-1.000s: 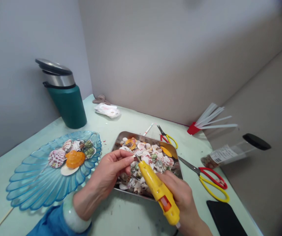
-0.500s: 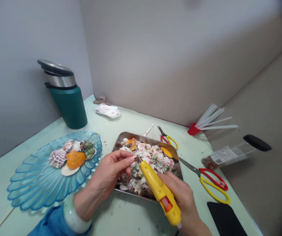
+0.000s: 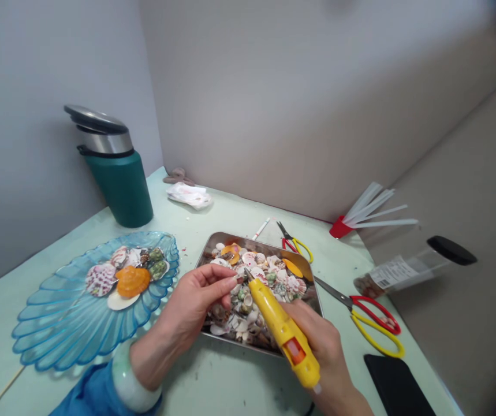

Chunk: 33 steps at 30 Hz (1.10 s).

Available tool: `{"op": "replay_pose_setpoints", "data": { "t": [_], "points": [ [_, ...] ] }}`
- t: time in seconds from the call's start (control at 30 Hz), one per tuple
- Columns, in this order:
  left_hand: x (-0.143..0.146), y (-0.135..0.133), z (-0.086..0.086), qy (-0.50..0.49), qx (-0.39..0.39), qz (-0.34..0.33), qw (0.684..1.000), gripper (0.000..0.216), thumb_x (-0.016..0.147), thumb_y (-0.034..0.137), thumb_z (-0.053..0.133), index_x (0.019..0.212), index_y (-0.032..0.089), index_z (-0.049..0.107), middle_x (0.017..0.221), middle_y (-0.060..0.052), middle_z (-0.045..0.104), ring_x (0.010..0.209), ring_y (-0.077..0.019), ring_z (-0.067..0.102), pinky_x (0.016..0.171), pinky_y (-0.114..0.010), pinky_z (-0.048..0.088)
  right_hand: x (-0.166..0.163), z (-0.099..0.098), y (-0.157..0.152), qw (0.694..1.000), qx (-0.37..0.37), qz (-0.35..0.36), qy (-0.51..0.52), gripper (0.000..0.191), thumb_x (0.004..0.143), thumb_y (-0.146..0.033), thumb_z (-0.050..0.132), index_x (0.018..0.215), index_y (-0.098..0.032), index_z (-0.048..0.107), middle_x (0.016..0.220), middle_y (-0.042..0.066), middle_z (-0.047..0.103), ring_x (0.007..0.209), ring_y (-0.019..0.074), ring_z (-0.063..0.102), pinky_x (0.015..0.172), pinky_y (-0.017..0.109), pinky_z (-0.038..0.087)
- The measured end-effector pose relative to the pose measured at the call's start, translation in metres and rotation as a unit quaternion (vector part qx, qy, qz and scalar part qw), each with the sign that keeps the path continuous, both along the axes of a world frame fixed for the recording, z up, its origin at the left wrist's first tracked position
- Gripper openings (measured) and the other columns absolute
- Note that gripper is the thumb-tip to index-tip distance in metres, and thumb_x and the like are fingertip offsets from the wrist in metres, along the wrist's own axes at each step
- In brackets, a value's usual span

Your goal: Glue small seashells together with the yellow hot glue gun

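Your left hand (image 3: 189, 312) pinches a small shell (image 3: 238, 280) above the steel tray (image 3: 211, 247) at frame centre. Your right hand (image 3: 323, 352) grips the yellow glue gun (image 3: 284, 334), nozzle right at the shell. This looks like the gluing step; it calls for a gentle squeeze and steady hands.

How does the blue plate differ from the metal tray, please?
The blue plate is translucent and scallop-shaped; the metal tray is shiny and rectangular. The plate bears a few seashells; the tray is heaped with them. The left hand and right hand are over the tray, not the plate. Both rest on the table.
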<state>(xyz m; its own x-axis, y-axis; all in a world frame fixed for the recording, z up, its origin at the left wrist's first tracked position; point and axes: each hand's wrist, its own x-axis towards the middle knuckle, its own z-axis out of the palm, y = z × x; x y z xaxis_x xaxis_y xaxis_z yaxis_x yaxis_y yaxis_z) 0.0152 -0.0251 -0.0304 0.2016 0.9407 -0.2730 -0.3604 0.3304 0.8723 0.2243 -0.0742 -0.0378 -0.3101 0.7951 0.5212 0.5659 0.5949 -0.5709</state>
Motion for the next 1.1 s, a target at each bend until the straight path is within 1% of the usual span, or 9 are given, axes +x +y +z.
{"op": "replay_pose_setpoints", "data": {
  "t": [0.13,0.27,0.4,0.53,0.7,0.83,1.0,1.1],
  "points": [
    [0.0002,0.0004,0.0018,-0.002,0.000,0.000,1.000,0.022,0.069,0.029,0.077,0.082,0.015,0.067,0.047,0.005,0.058,0.044,-0.0059,0.049,0.047,-0.016,0.035,-0.0004,0.0014,-0.0006,1.000,0.001,0.009,-0.026,0.017,0.088,-0.027,0.055,0.099,-0.017,0.063,0.067,0.002,0.053,0.055,0.0157,0.050,0.050,0.026,0.037],
    [0.0008,0.0002,0.0025,-0.003,-0.005,0.004,1.000,0.023,0.067,0.030,0.079,0.080,0.015,0.067,0.047,0.005,0.058,0.043,-0.0058,0.049,0.047,-0.016,0.036,-0.0005,0.0020,-0.0012,1.000,0.003,-0.005,-0.008,0.019,0.090,-0.026,0.051,0.102,-0.016,0.062,0.070,0.004,0.056,0.058,0.0160,0.053,0.051,0.026,0.039],
    [0.0006,-0.0001,0.0019,-0.005,-0.006,0.002,1.000,0.022,0.068,0.029,0.078,0.080,0.015,0.067,0.047,0.005,0.058,0.043,-0.0055,0.048,0.047,-0.016,0.036,-0.0002,0.0004,-0.0011,0.999,0.001,0.011,-0.032,0.019,0.089,-0.027,0.054,0.101,-0.016,0.063,0.069,0.003,0.055,0.057,0.0160,0.052,0.051,0.026,0.039],
    [-0.0001,-0.0001,0.0012,-0.016,-0.013,0.001,1.000,0.021,0.068,0.029,0.078,0.080,0.015,0.067,0.046,0.005,0.057,0.043,-0.0054,0.048,0.047,-0.016,0.035,0.0007,-0.0013,-0.0004,1.000,0.000,-0.005,-0.012,0.019,0.090,-0.026,0.053,0.103,-0.016,0.062,0.071,0.004,0.056,0.059,0.0164,0.054,0.052,0.026,0.040],
    [-0.0002,-0.0007,0.0011,-0.030,-0.024,0.001,0.999,0.021,0.068,0.028,0.079,0.079,0.015,0.067,0.045,0.005,0.057,0.043,-0.0052,0.049,0.048,-0.016,0.036,0.0015,-0.0015,-0.0010,1.000,0.011,0.008,-0.015,0.021,0.088,-0.027,0.054,0.105,-0.017,0.063,0.069,0.002,0.054,0.056,0.0156,0.051,0.050,0.026,0.039],
    [-0.0003,-0.0005,0.0023,-0.034,-0.024,0.005,0.999,0.021,0.067,0.028,0.079,0.078,0.015,0.068,0.045,0.004,0.057,0.043,-0.0055,0.049,0.048,-0.016,0.036,0.0011,-0.0016,-0.0006,1.000,-0.006,-0.001,-0.004,0.021,0.088,-0.025,0.053,0.105,-0.017,0.062,0.072,0.003,0.056,0.059,0.0162,0.054,0.052,0.026,0.041],
    [0.0001,-0.0001,0.0039,-0.033,-0.028,0.007,0.999,0.022,0.066,0.029,0.080,0.079,0.015,0.068,0.045,0.004,0.057,0.043,-0.0056,0.048,0.048,-0.016,0.036,0.0000,-0.0024,0.0002,0.999,0.023,0.004,-0.023,0.021,0.087,-0.026,0.055,0.103,-0.016,0.064,0.066,0.001,0.051,0.054,0.0149,0.050,0.049,0.025,0.038],
    [0.0008,-0.0001,0.0037,-0.029,-0.026,0.009,0.999,0.024,0.065,0.029,0.080,0.080,0.015,0.068,0.045,0.004,0.057,0.043,-0.0058,0.048,0.048,-0.017,0.036,0.0007,-0.0013,-0.0006,1.000,0.012,0.009,-0.015,0.020,0.087,-0.025,0.054,0.102,-0.017,0.064,0.067,0.002,0.054,0.056,0.0156,0.051,0.050,0.026,0.039]
  ]
}}
